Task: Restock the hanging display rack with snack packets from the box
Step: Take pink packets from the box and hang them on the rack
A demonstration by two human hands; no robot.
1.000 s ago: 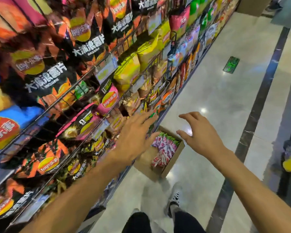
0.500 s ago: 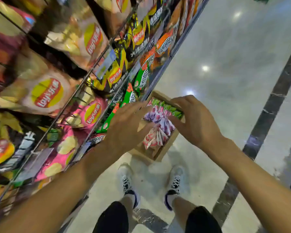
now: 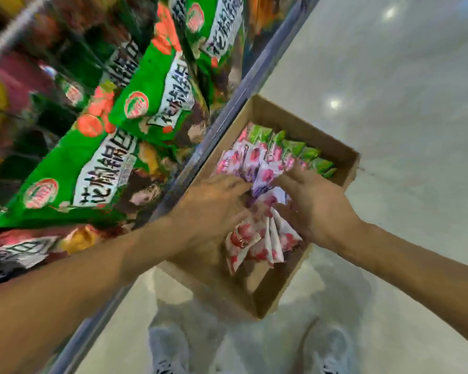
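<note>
Glossy floor (image 3: 389, 63): we count one box (image 3: 303, 125), pink-white and green packets (image 3: 254, 155) inside. Left hand (image 3: 211, 209) and right hand (image 3: 316, 203) clutch pink ones together.

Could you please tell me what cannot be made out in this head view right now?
- Left hand grip: its back hides the fingers among the pink packets.
- Box floor: hidden by packets and hands.
- Upper-left rack: motion blur.
- Shoes: cut off by the bottom edge.
</note>
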